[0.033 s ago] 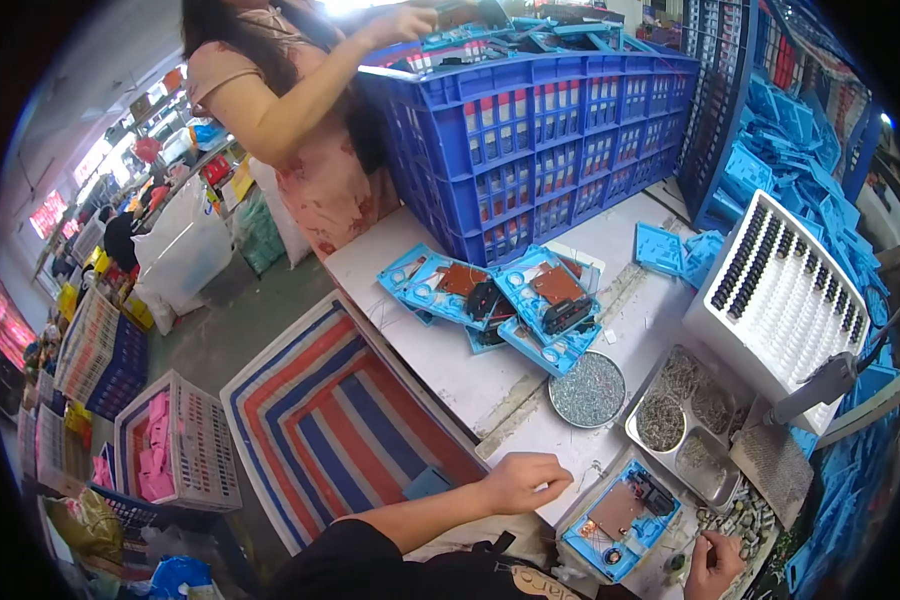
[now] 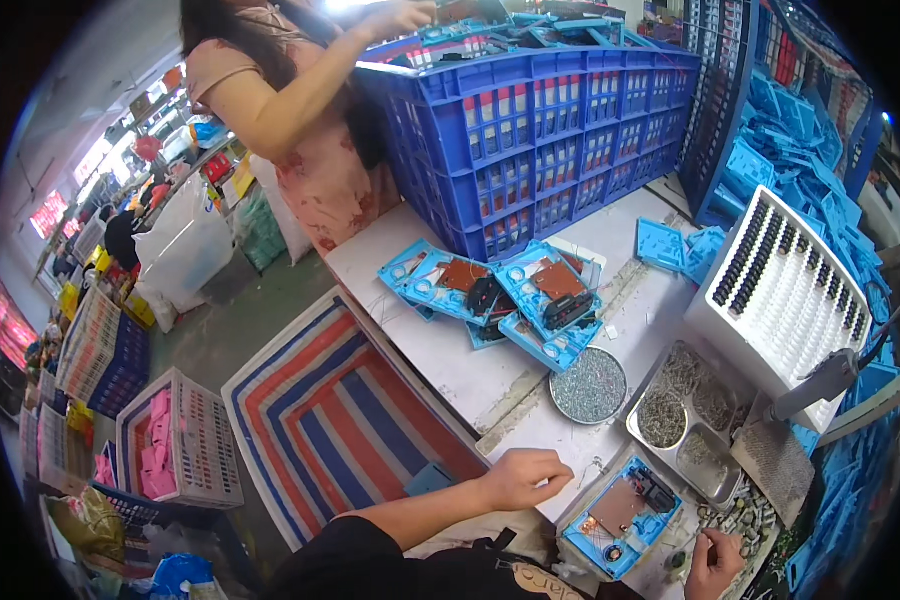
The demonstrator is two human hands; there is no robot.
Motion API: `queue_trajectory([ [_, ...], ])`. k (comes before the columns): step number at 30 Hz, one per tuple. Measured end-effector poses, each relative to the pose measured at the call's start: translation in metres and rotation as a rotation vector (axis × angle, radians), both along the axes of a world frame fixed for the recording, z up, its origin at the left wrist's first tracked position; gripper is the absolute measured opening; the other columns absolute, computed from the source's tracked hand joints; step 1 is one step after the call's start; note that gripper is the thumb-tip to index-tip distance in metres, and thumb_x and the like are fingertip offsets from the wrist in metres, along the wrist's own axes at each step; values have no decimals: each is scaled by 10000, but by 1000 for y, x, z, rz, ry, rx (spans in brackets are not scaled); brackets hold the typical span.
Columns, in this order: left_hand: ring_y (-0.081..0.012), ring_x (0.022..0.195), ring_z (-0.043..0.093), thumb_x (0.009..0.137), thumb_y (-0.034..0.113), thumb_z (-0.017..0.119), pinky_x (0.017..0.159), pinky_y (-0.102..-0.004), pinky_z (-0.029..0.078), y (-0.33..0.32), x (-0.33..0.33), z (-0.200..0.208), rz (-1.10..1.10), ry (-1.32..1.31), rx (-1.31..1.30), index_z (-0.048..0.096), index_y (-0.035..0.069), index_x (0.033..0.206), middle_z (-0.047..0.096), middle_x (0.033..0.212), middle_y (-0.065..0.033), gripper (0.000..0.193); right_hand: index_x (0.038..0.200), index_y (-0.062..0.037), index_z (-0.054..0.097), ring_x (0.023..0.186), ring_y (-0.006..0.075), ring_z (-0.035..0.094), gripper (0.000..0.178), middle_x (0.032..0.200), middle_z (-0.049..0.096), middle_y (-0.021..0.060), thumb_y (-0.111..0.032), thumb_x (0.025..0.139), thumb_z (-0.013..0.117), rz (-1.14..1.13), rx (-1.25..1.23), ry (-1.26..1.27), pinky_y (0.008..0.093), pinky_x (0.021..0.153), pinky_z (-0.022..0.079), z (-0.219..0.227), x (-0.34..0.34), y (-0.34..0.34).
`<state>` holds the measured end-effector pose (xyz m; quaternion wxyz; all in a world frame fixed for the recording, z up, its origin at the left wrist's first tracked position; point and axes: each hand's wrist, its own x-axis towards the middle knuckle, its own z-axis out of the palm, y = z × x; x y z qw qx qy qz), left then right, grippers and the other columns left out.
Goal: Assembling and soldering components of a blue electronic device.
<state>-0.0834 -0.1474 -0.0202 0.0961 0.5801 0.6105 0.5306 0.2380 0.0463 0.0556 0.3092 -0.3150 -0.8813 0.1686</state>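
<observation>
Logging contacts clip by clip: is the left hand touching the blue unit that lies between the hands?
Apart: the head view shows pale tabletop between the left hand and the blue unit.

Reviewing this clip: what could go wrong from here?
1. The overlapping blue casings lie right against or beside the round dish of small metal parts; if one slid, it might knock the dish and scatter them.
2. Fine wires show in the open casing between the left hand and right hand; a finger could perhaps snag one.
3. Parts heap above the rim of the large blue crate, so some might slip off.
</observation>
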Motion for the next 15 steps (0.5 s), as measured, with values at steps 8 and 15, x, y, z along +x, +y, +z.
queue_trajectory([
  [8, -249, 656, 637, 910, 77, 687, 585, -354, 490, 6, 3, 4, -19, -3, -60, 741, 52, 972, 653, 779, -97, 85, 963, 30, 756, 591, 186, 512, 117, 723, 647, 125, -72, 905, 752, 40, -5, 12, 340, 564, 428, -10, 9, 6],
  [15, -304, 702, 649, 940, 119, 666, 623, -389, 503, 9, 14, 11, -38, -59, -56, 721, 46, 954, 649, 797, -124, 92, 996, 23, 761, 586, 186, 516, 134, 726, 651, 121, -81, 912, 749, -42, -62, 64, 337, 571, 435, -14, 13, -1],
])
